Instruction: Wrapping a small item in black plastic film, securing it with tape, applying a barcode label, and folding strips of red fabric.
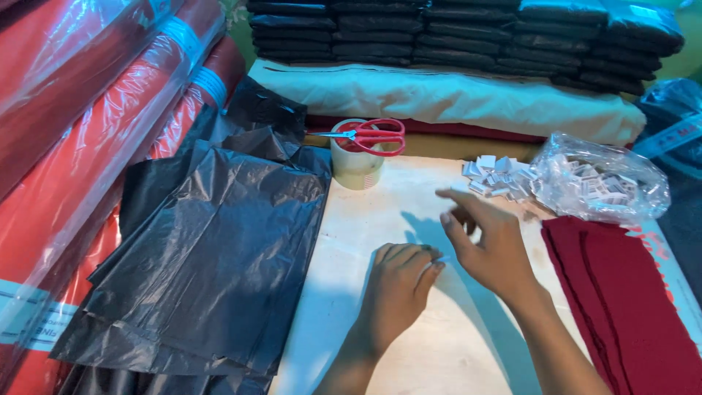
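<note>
- We saw the left hand point(398, 289) resting palm-down on the pale wooden table point(409, 351), fingers curled loosely and clamped on nothing we could make out.
- The right hand point(488, 245) hovered just beside it, fingers half spread and empty.
- Nearest that hand lay a heap of small white tags point(496, 177) (flat and rectangular, some spilling from a clear plastic bag point(603, 186)), at the table's far edge.
- Red-handled scissors point(373, 135) sat atop a roll of tape point(356, 164).
- Black plastic bags point(212, 256) lay to the left, dark red cloth point(629, 307) to the right.
</note>
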